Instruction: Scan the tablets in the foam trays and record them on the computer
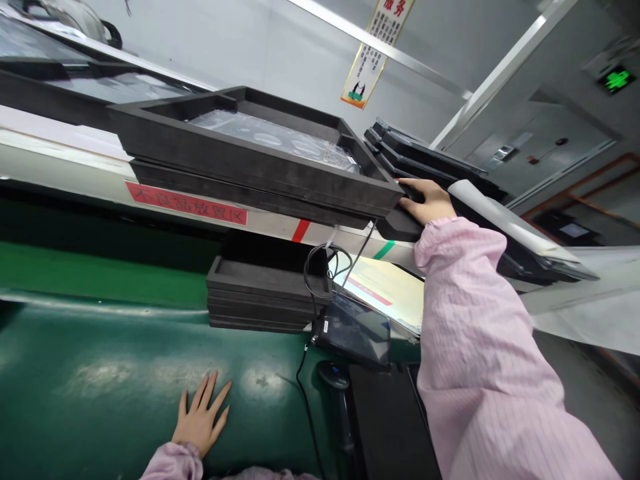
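Black foam under my right hand, that's where I start: the fingers are laid over the near corner of a flat black tray on the upper shelf, thumb side tucked against it, a loose resting hold more than a clamp (whether the fingertips curl under the edge, I can't tell from here). That tray sits on the white shelf rail, wedged between the big tray stack to its left and the leaning row of black trays behind it. I'd judge this as early going: the tray hasn't left the shelf, nothing is lifted, so the pulling out and the setting down are all left to do. The big stack looks like dark, matte foam with a raised rim, and its top tray holds a clear plastic insert with moulded pockets. My left hand is out of the work, flat and spread, palm down on the green conveyor belt, holding nothing. Further out, a short pile of empty black trays stands under the shelf, with a looped cable and a dark scanner unit just beside it. A red label runs along the rail, and a white sheet lies over the trays to the right.
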{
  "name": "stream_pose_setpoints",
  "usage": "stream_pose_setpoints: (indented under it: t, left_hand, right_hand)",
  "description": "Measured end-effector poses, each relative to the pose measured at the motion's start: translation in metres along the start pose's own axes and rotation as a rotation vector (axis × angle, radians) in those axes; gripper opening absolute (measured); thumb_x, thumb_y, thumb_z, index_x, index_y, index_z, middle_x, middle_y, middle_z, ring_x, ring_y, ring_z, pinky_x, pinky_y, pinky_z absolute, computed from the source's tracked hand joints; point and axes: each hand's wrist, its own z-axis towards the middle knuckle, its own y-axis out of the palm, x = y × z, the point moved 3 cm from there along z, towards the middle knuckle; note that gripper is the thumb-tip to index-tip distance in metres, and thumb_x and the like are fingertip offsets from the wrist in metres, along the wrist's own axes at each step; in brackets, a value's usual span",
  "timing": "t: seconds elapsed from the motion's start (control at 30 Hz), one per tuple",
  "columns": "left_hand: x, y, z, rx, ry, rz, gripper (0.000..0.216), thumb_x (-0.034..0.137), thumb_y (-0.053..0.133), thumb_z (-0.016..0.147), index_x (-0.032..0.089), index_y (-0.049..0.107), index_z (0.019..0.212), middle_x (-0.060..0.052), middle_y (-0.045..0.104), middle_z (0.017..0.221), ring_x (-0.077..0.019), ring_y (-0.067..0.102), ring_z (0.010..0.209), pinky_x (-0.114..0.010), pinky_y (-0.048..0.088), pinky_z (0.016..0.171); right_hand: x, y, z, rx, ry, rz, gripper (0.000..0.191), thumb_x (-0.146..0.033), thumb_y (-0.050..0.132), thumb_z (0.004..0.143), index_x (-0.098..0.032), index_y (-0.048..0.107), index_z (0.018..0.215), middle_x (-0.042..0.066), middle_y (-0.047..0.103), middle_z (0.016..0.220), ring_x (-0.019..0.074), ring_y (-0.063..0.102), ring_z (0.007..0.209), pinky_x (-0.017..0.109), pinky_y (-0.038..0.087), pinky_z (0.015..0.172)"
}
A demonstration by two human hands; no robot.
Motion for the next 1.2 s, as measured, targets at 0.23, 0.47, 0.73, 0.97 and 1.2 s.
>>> stream_pose_setpoints:
  t: [0.23,0.47,0.73,0.97,1.2]
  left_hand:
    - [-0.0006,0.0025,-0.0005,-0.023,-0.013,-0.025,0.045,0.03,0.036,0.089,0.038,0.048,0.132,-0.008,0.038,0.151,-0.0264,0.04,0.137,-0.06,0.019,0.113]
    - [-0.0013,0.0025,-0.0005,0.004,0.0,-0.015,0.045,0.03,0.035,0.089,0.038,0.05,0.131,-0.009,0.041,0.149,-0.0269,0.043,0.134,-0.061,0.02,0.112]
    - [-0.0016,0.0049,-0.001,0.002,-0.004,-0.009,0.045,0.03,0.038,0.088,0.038,0.049,0.131,-0.008,0.041,0.149,-0.0272,0.041,0.136,-0.061,0.02,0.112]
    - [-0.0015,0.0055,-0.0011,0.007,-0.001,-0.035,0.045,0.03,0.037,0.088,0.037,0.051,0.131,-0.01,0.041,0.149,-0.0283,0.041,0.136,-0.061,0.018,0.112]
    - [-0.0016,0.006,-0.0009,0.006,-0.001,-0.016,0.045,0.031,0.037,0.088,0.038,0.05,0.131,-0.009,0.041,0.149,-0.0272,0.042,0.135,-0.06,0.02,0.112]
  right_hand:
    - [0.0009,0.0008,0.0005,-0.018,-0.022,0.007,0.051,-0.03,0.061,0.076,-0.024,0.06,0.127,0.005,0.06,0.13,0.0297,0.053,0.122,0.05,0.041,0.108]
    - [-0.0009,0.0021,0.0032,-0.051,-0.071,0.025,0.052,-0.033,0.061,0.078,-0.023,0.058,0.129,0.006,0.057,0.133,0.0284,0.049,0.127,0.048,0.036,0.113]
    - [-0.0026,0.0013,0.0011,-0.007,-0.092,0.047,0.051,-0.032,0.062,0.076,-0.022,0.062,0.126,0.006,0.06,0.129,0.0312,0.053,0.122,0.051,0.04,0.109]
    - [0.0016,0.0023,0.0004,0.032,-0.091,0.059,0.049,-0.03,0.064,0.074,-0.024,0.064,0.123,0.006,0.063,0.125,0.0325,0.055,0.12,0.054,0.042,0.107]
    - [0.0029,0.0031,0.0011,0.033,-0.078,0.044,0.048,-0.028,0.065,0.075,-0.024,0.064,0.123,0.006,0.062,0.126,0.033,0.055,0.12,0.055,0.042,0.106]
